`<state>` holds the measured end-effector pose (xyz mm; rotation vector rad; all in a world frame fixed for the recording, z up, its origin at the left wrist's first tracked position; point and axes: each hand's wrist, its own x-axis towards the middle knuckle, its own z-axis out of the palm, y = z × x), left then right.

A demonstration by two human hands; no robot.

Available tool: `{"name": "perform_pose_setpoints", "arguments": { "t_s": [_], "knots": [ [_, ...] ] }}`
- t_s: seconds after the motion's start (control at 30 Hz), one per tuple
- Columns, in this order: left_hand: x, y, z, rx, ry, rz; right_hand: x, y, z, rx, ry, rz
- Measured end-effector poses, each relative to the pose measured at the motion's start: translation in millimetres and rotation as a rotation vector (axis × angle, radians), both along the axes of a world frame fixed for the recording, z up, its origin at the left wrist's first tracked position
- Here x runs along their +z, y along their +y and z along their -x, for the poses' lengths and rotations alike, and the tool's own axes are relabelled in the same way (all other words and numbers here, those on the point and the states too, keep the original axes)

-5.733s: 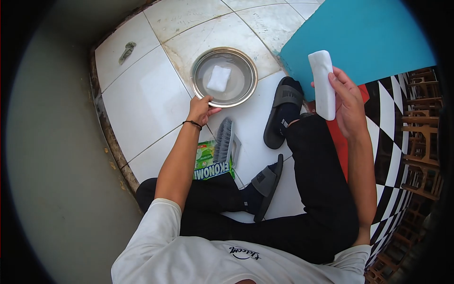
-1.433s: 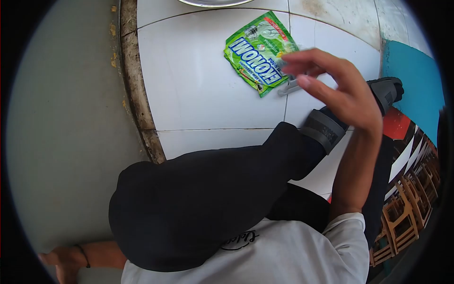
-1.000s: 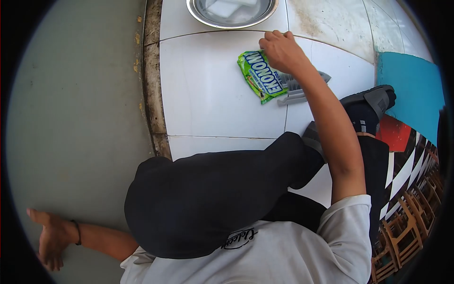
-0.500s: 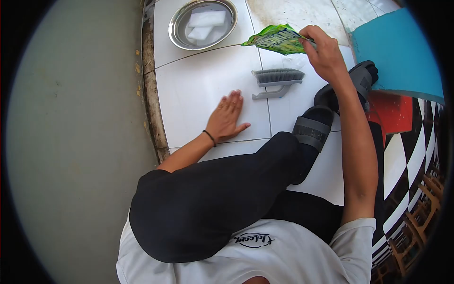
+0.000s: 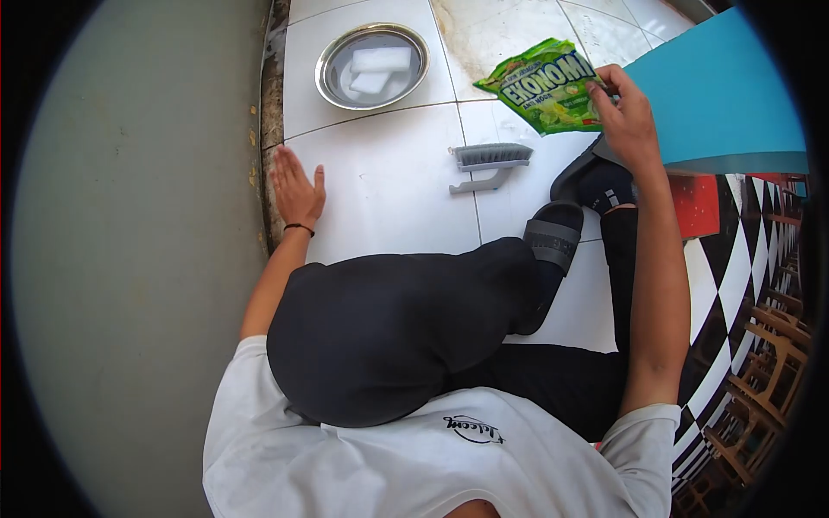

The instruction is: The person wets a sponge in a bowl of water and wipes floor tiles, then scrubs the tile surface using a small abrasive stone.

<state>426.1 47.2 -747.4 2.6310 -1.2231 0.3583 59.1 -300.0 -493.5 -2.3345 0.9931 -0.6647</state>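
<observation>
My right hand (image 5: 628, 116) grips the right edge of a green pouch (image 5: 546, 86) marked "EKONOMI", held up above the floor with its printed side facing me. My left hand (image 5: 296, 188) is at the left edge of the white tiles, beside the wall, with its fingers stretched out and nothing in it. A grey scrubbing brush (image 5: 492, 164) lies on the tiles between the hands, bristles toward the far side. Beyond my left hand stands a round metal basin (image 5: 328, 84) with water and two white blocks (image 5: 380, 60) in it.
A grey wall (image 5: 147, 259) runs along the left. To the right are a turquoise surface (image 5: 734, 95), a red patch (image 5: 695, 207) and a black-and-white checkered surface (image 5: 725, 285). My feet in dark sandals (image 5: 553, 242) rest on the white tiles (image 5: 380, 190). Brown stains mark the far tiles.
My left hand has moved left across the tiles to the wall's edge. My right hand has shifted right, and the pouch has turned so that its printed face shows more fully.
</observation>
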Motion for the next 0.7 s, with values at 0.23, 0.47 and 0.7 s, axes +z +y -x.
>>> {"name": "perform_pose_setpoints", "arguments": {
  "t_s": [0.23, 0.47, 0.7],
  "knots": [
    [-5.8, 59.2, 29.2, 0.268, 0.178, 0.133, -14.4, -52.1, -42.5, -0.106, -0.161, -0.057],
    [-18.2, 62.1, 57.8, 0.168, 0.081, 0.200, -13.5, -61.3, -97.3, -0.147, -0.082, -0.062],
    [17.6, 53.0, 57.5, 0.241, 0.285, -0.090, -36.6, -126.9, -195.3, -0.012, 0.011, -0.161]
  ]
}}
